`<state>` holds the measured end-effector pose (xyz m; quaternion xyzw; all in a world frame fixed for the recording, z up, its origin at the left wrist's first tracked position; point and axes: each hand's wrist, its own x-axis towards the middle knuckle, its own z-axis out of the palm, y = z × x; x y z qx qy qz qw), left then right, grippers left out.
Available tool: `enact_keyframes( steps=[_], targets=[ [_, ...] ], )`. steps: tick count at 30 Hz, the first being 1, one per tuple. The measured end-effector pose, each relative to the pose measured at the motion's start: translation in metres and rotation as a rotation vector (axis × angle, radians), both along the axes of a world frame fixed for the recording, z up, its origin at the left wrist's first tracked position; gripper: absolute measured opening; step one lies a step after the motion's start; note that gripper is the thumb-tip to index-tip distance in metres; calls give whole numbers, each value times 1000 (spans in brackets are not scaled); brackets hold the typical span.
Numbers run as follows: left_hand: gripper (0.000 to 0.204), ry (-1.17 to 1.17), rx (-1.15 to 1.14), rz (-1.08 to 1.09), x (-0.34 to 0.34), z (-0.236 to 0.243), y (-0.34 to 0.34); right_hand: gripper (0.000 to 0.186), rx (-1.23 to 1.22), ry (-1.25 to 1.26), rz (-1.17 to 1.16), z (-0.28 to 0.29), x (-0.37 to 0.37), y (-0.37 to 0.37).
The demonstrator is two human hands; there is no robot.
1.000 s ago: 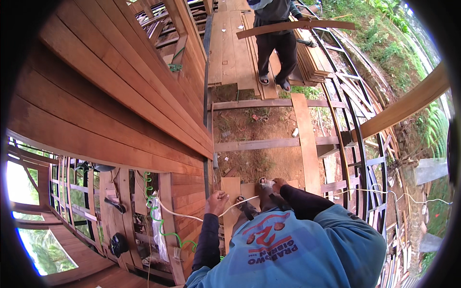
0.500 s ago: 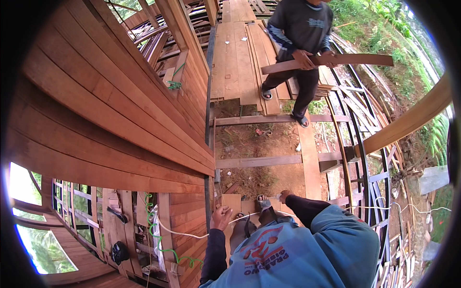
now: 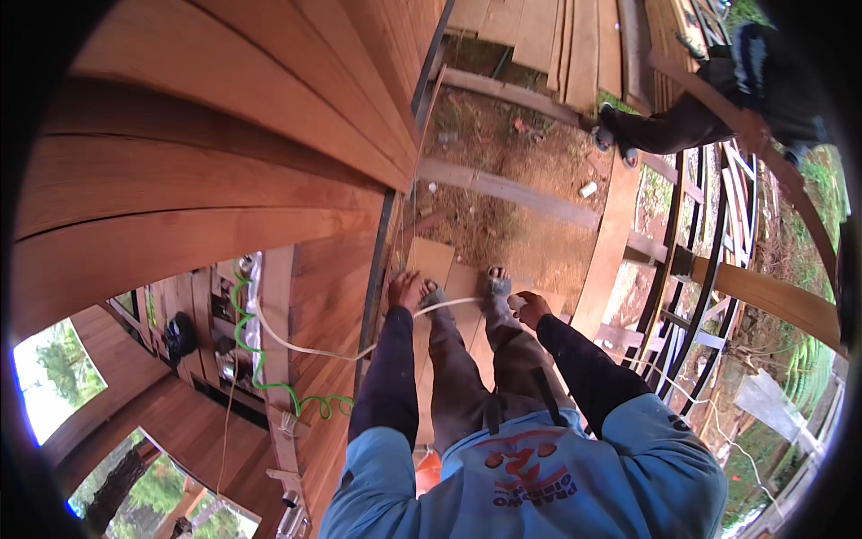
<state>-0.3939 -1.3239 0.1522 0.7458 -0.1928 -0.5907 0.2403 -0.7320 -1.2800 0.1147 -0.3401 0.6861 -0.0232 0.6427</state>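
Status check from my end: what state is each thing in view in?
Left hand: fingers curled; whether it holds anything is unclear.
Right hand: curled around a small white thing.
White cable: slack, curving behind the left forearm.
Green hose: coiled, turns spread out.
Plank: flat across the beams.
Board: held aslant by a co-worker.

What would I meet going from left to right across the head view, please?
Black bundle → green hose → left grip → right grip → pale plank → thick beam.
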Motion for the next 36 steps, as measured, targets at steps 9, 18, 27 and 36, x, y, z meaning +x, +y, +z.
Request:
enact_keyframes(
  steps=[9,18,27,36],
  targets=[
    [37,-375,-243,-190,45,-198,-54,29,30,-165,-252,-94,82,3],
    [44,-560,-417,-256,64,-418,-162,36,-75,-297,-360,-328,160,-110],
    [23,-254,-698,-118,65,-478,-175,36,-207,-439,-379,-439,182,-168],
    [21,232,-1191,485,79,-395,-170,30,-193,-393,-426,-458,168,-148]
  ],
)
